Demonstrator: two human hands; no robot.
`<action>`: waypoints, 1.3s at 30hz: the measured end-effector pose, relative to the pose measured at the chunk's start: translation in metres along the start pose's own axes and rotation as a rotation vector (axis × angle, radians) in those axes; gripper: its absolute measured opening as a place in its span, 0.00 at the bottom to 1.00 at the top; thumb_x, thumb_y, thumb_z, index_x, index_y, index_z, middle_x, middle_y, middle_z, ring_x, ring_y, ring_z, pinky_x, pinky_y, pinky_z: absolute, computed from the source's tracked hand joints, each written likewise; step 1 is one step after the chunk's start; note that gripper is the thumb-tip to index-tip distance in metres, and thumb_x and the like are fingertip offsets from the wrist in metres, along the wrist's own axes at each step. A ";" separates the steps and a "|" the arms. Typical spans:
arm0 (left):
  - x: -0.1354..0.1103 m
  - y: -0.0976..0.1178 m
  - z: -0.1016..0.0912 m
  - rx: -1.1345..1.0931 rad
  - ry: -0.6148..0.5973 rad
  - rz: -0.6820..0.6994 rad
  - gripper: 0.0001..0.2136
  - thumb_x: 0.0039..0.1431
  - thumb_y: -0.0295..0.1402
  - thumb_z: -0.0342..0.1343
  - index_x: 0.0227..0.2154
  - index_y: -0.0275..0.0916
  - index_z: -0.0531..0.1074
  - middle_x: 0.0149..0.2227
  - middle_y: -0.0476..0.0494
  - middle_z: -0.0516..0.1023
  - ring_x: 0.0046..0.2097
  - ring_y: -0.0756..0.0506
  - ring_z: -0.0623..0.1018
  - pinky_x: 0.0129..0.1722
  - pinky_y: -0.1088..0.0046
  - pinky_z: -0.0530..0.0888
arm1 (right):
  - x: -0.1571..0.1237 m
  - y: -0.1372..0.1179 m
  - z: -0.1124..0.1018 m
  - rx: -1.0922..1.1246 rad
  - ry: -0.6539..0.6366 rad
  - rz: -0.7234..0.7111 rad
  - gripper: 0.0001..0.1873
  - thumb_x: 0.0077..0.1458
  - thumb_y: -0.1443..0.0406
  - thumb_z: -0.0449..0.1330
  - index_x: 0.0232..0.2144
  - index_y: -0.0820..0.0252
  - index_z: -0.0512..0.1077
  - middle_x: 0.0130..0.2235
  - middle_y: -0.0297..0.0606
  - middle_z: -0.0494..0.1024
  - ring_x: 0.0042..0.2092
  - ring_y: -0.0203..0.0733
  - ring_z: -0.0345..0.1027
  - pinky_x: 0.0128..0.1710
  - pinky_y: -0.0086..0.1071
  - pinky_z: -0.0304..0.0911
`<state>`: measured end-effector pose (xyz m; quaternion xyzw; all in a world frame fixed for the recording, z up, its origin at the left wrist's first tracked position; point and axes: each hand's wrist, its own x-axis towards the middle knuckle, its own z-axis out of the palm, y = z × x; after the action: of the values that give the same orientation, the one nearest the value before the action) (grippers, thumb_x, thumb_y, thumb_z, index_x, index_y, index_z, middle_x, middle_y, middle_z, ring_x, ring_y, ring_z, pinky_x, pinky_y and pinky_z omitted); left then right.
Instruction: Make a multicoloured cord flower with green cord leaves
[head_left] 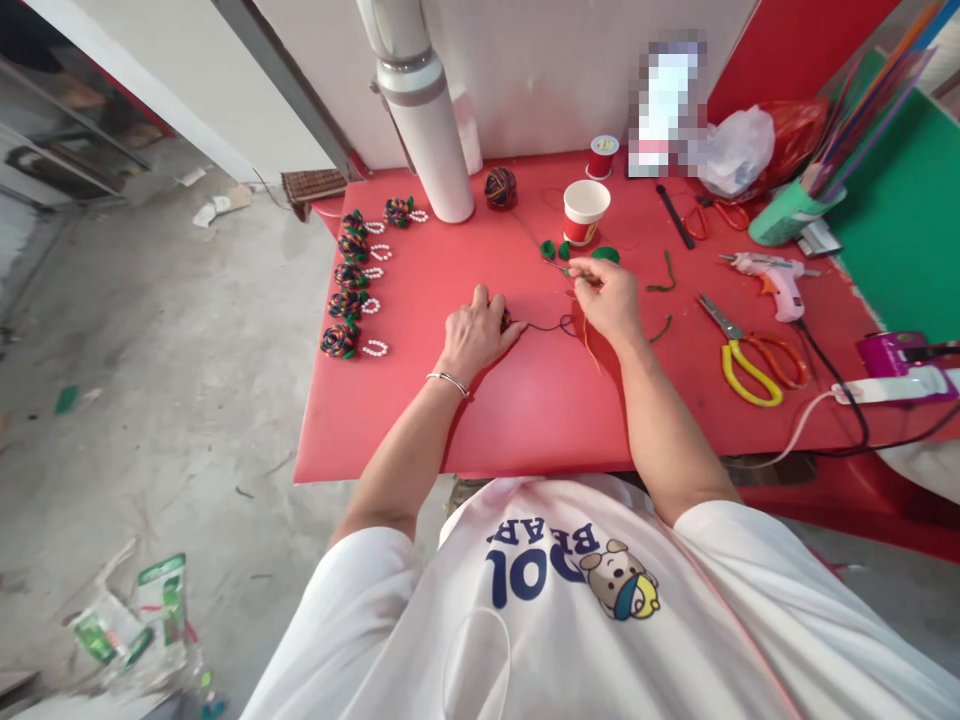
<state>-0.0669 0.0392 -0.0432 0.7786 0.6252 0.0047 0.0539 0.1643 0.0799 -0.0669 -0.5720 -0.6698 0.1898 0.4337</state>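
My left hand (476, 335) lies palm down on the red table, its thumb and fingers around a small dark multicoloured yarn piece (505, 319), mostly hidden under it. From this piece a dark strand (544, 327) runs in a loop toward my right hand (609, 300). My right hand is closed, pinching a thin metal crochet hook (555, 265) that points left; its exact tip is too small to make out. An orange strand (591, 345) hangs below the right fingers. Just beyond them sit two small green yarn pieces (548, 249) and a green yarn bundle (605, 255).
Several yarn flowers with beaded loops (341, 340) line the left side. A white flask (431, 140), yarn ball (500, 188), paper cup (586, 210) and thread spool (602, 157) stand behind. Right lie scissors (739, 345), a glue gun (776, 280) and cables (832, 380).
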 end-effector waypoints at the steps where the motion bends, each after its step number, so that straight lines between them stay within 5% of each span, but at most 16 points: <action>1: 0.000 0.000 0.000 0.000 -0.004 0.001 0.29 0.73 0.59 0.44 0.58 0.39 0.71 0.61 0.25 0.71 0.50 0.30 0.79 0.41 0.61 0.69 | 0.001 0.002 -0.006 -0.044 0.014 0.017 0.20 0.59 0.71 0.58 0.51 0.59 0.82 0.47 0.43 0.87 0.44 0.45 0.81 0.48 0.40 0.76; 6: 0.002 0.000 0.003 -0.011 -0.002 -0.018 0.25 0.76 0.53 0.42 0.57 0.39 0.71 0.61 0.25 0.71 0.49 0.32 0.80 0.40 0.63 0.69 | -0.002 -0.003 -0.022 -0.296 -0.129 0.076 0.11 0.64 0.63 0.64 0.46 0.56 0.85 0.45 0.43 0.86 0.42 0.47 0.80 0.47 0.41 0.72; 11: 0.003 -0.008 0.008 -0.240 0.120 -0.078 0.18 0.75 0.48 0.47 0.51 0.40 0.73 0.57 0.30 0.75 0.49 0.36 0.79 0.40 0.65 0.71 | -0.008 -0.007 -0.011 -0.530 -0.236 0.073 0.06 0.65 0.62 0.67 0.40 0.57 0.84 0.46 0.48 0.83 0.47 0.52 0.78 0.44 0.41 0.69; 14: 0.004 -0.014 0.010 -0.699 0.311 -0.146 0.16 0.75 0.46 0.48 0.38 0.41 0.73 0.42 0.38 0.78 0.44 0.42 0.78 0.40 0.69 0.72 | -0.009 0.000 -0.001 -0.569 -0.248 0.097 0.07 0.66 0.63 0.66 0.39 0.62 0.83 0.45 0.54 0.82 0.46 0.54 0.77 0.44 0.43 0.70; 17: 0.004 -0.014 0.006 -1.349 0.382 -0.343 0.23 0.73 0.53 0.50 0.28 0.41 0.68 0.26 0.48 0.70 0.27 0.50 0.71 0.26 0.76 0.66 | -0.009 0.007 0.004 -0.496 -0.202 0.083 0.10 0.68 0.62 0.64 0.39 0.64 0.80 0.45 0.55 0.80 0.45 0.53 0.76 0.44 0.43 0.70; 20: 0.000 -0.010 -0.005 -1.847 0.216 -0.461 0.26 0.69 0.58 0.54 0.28 0.39 0.70 0.22 0.52 0.67 0.17 0.55 0.60 0.15 0.78 0.53 | -0.005 0.008 0.002 -0.304 -0.070 0.101 0.11 0.71 0.59 0.60 0.41 0.61 0.76 0.43 0.50 0.81 0.43 0.49 0.76 0.46 0.42 0.70; 24: -0.007 -0.008 -0.019 -2.134 0.046 -0.421 0.26 0.70 0.57 0.53 0.28 0.38 0.71 0.24 0.50 0.73 0.14 0.58 0.56 0.12 0.80 0.50 | -0.002 -0.012 0.000 0.217 -0.014 0.170 0.13 0.69 0.53 0.60 0.41 0.56 0.74 0.35 0.38 0.80 0.36 0.40 0.74 0.40 0.35 0.70; 30: -0.011 -0.008 -0.022 -2.224 0.015 -0.394 0.26 0.74 0.55 0.49 0.29 0.37 0.72 0.25 0.50 0.73 0.14 0.59 0.57 0.11 0.81 0.51 | -0.028 -0.066 0.011 0.683 -0.352 0.287 0.25 0.57 0.41 0.69 0.36 0.57 0.78 0.32 0.36 0.83 0.26 0.32 0.68 0.25 0.27 0.64; 34: -0.012 -0.005 -0.023 -2.228 0.028 -0.431 0.26 0.74 0.55 0.48 0.29 0.38 0.71 0.24 0.50 0.73 0.14 0.58 0.57 0.11 0.81 0.52 | -0.045 -0.085 0.021 0.725 -0.586 0.297 0.30 0.55 0.36 0.66 0.37 0.57 0.78 0.27 0.32 0.81 0.20 0.32 0.67 0.22 0.27 0.66; 39: -0.012 -0.006 -0.026 -2.265 0.066 -0.449 0.26 0.73 0.55 0.49 0.29 0.38 0.71 0.24 0.50 0.71 0.14 0.58 0.58 0.11 0.81 0.50 | -0.053 -0.083 0.026 0.706 -0.815 0.289 0.28 0.55 0.44 0.71 0.45 0.60 0.83 0.27 0.33 0.82 0.24 0.36 0.75 0.21 0.28 0.69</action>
<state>-0.0776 0.0311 -0.0170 0.1547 0.3881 0.5736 0.7046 0.0917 0.0140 -0.0379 -0.3586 -0.5940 0.6658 0.2745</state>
